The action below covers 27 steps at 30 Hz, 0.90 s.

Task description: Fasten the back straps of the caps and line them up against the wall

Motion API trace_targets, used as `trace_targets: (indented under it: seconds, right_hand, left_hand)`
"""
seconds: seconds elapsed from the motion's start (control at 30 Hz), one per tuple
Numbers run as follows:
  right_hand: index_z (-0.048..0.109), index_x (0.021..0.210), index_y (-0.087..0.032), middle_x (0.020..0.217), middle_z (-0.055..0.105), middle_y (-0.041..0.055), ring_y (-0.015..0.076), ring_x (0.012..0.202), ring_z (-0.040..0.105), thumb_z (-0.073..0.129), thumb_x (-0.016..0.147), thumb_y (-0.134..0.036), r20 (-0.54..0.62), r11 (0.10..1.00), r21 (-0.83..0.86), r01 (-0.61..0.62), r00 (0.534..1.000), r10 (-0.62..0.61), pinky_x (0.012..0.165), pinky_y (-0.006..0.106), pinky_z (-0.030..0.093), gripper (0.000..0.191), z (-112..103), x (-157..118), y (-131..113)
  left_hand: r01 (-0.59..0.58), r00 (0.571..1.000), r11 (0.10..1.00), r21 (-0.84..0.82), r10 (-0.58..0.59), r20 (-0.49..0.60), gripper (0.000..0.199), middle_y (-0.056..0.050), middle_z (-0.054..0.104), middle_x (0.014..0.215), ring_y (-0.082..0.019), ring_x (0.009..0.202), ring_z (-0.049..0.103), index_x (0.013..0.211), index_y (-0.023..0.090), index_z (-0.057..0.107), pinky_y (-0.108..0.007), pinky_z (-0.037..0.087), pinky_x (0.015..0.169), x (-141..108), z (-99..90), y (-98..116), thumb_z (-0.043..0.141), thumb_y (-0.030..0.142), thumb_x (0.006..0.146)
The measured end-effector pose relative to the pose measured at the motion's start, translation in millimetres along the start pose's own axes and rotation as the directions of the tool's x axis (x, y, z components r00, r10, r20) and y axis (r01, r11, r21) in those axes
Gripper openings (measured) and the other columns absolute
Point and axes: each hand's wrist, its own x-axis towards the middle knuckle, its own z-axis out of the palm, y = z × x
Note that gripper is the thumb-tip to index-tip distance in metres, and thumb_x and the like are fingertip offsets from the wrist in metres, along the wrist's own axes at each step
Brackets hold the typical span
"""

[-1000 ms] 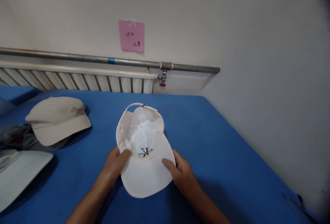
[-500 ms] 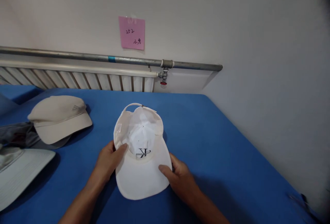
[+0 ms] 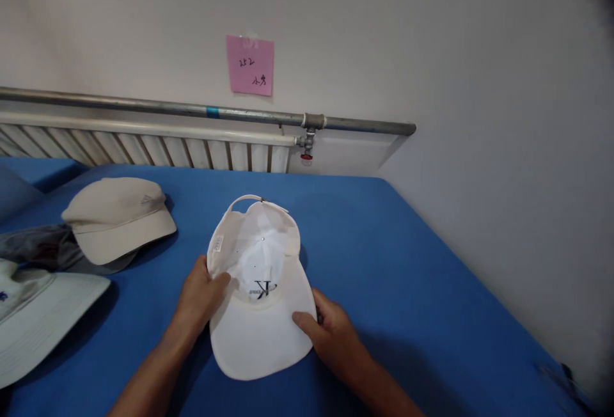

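A white baseball cap (image 3: 261, 340) is held over the blue surface, its hollow inside facing me and its brim pointing toward me. Dark lettering shows through the crown, and the strap arches at the far end. My left hand (image 3: 204, 295) grips the cap's left edge where crown meets brim, thumb on the inside. My right hand (image 3: 333, 330) pinches the right edge of the brim, thumb on top and fingers underneath. The fingers of both hands are partly hidden below the cap.
To the left lie a beige cap (image 3: 119, 219), a dark grey cap (image 3: 38, 247) partly under it, and a pale cap (image 3: 52, 314). Behind the blue-covered table (image 3: 407, 263) run a radiator (image 3: 192, 151) and a pipe with a red valve (image 3: 307, 157). A wall borders the right.
The white cap and both hands sit slightly lower and to the left in view. The background and other caps have shifted slightly right. Both hands keep their grip.
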Motion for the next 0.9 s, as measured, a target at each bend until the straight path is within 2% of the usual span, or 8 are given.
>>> trace_targets:
  seconds: [0.27,0.43,0.5,0.57,0.67,0.73,0.83,0.9]
  right_hand:
    - [0.068,0.092,-0.019,0.080,0.070,0.0033,0.0198,0.074,0.062,0.054,0.078,-0.028,-0.001,0.999,-0.032,0.027,1.000,-0.027,0.064,0.030,0.050,0.021,-0.3,-0.5,-1.3]
    - [0.067,0.090,-0.019,0.076,0.068,0.0021,0.0181,0.070,0.061,0.053,0.080,-0.028,-0.006,0.999,-0.020,0.025,1.000,-0.025,0.061,0.028,0.048,0.019,1.6,-1.4,0.1]
    - [0.067,0.090,-0.019,0.075,0.068,0.0014,0.0173,0.068,0.060,0.053,0.080,-0.027,-0.007,0.999,-0.040,0.022,1.000,-0.022,0.059,0.027,0.047,0.019,1.5,-1.8,-0.2]
    - [0.066,0.090,-0.019,0.074,0.067,0.0010,0.0167,0.067,0.058,0.053,0.080,-0.026,-0.005,0.997,-0.067,0.031,0.999,-0.031,0.059,0.026,0.046,0.018,1.1,-2.2,-0.6]
    - [0.064,0.087,-0.019,0.075,0.066,0.0009,0.0159,0.067,0.057,0.052,0.080,-0.026,0.003,0.995,-0.085,0.058,0.998,-0.058,0.059,0.026,0.045,0.016,1.5,-2.9,-0.2]
    - [0.062,0.085,-0.019,0.074,0.065,0.0006,0.0151,0.066,0.057,0.051,0.081,-0.027,0.009,0.993,-0.092,0.074,0.997,-0.073,0.058,0.025,0.044,0.014,2.9,-3.5,0.8]
    - [0.057,0.083,-0.019,0.071,0.062,0.0000,0.0140,0.063,0.055,0.049,0.083,-0.029,0.018,0.987,-0.114,0.110,0.994,-0.109,0.057,0.025,0.041,0.013,5.5,-4.7,2.4]
    - [0.054,0.080,-0.019,0.068,0.059,-0.0004,0.0134,0.060,0.053,0.048,0.084,-0.030,0.028,0.977,-0.146,0.153,0.988,-0.150,0.055,0.025,0.039,0.013,6.7,-6.1,2.9]
  left_hand:
    - [-0.106,0.993,0.991,0.080,0.109,-0.036,0.022,-0.006,0.062,0.072,-0.027,0.065,0.057,0.082,0.023,0.056,-0.034,0.038,0.058,0.0,-4.8,2.9,0.065,0.017,0.063]
    - [-0.185,0.973,0.976,0.119,0.199,-0.121,0.048,-0.009,0.063,0.096,-0.027,0.077,0.060,0.118,0.019,0.053,-0.036,0.046,0.066,-5.6,-10.5,2.2,0.064,0.027,0.073]
    - [-0.353,0.883,0.912,0.206,0.398,-0.250,0.047,-0.010,0.059,0.104,-0.028,0.090,0.059,0.124,0.018,0.050,-0.040,0.047,0.079,-13.1,-12.7,2.9,0.061,0.030,0.079]
    - [-0.548,0.732,0.783,0.294,0.619,-0.283,0.032,-0.010,0.060,0.102,-0.029,0.099,0.058,0.113,0.018,0.057,-0.042,0.044,0.092,-21.6,-12.4,2.9,0.058,0.027,0.082]
    - [-0.773,0.596,0.583,0.252,0.803,-0.029,0.018,-0.009,0.067,0.096,-0.029,0.098,0.061,0.097,0.021,0.065,-0.041,0.043,0.093,-31.6,-5.2,-0.1,0.057,0.018,0.081]
    - [-0.809,0.585,0.562,0.169,0.795,0.157,0.022,-0.009,0.070,0.099,-0.028,0.097,0.062,0.099,0.022,0.068,-0.040,0.045,0.091,-34.9,2.2,-4.2,0.056,0.015,0.082]
    - [-0.797,0.596,0.590,0.133,0.732,0.330,0.028,-0.010,0.071,0.106,-0.029,0.101,0.062,0.109,0.021,0.067,-0.044,0.047,0.090,-35.9,11.8,-12.5,0.051,0.016,0.086]
    - [-0.810,0.569,0.567,0.148,0.700,0.433,0.032,-0.011,0.070,0.108,-0.029,0.101,0.062,0.116,0.020,0.064,-0.046,0.048,0.089,-35.4,15.3,-18.0,0.045,0.016,0.090]
